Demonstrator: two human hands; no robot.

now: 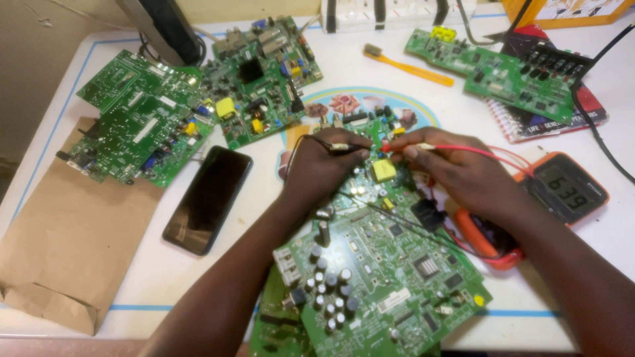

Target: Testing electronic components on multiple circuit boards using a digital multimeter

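Note:
A large green circuit board [390, 264] with several grey capacitors lies at the near edge of the white table. My left hand [321, 168] pinches a black test probe [340, 148] over the board's far end. My right hand [463, 168] pinches a red test probe [423, 147] that points toward the same spot, close to a yellow component [382, 170]. The two probe tips sit a short way apart. Red leads run from my right hand to an orange multimeter [569, 192], whose grey screen shows digits.
A black phone [208, 198] lies left of my left arm. More green boards sit at far left [142, 119], far centre [264, 79] and far right [493, 73]. A brown paper bag [59, 244], an orange toothbrush [407, 65], a notebook [592, 109] and a white power strip [397, 13] ring the table.

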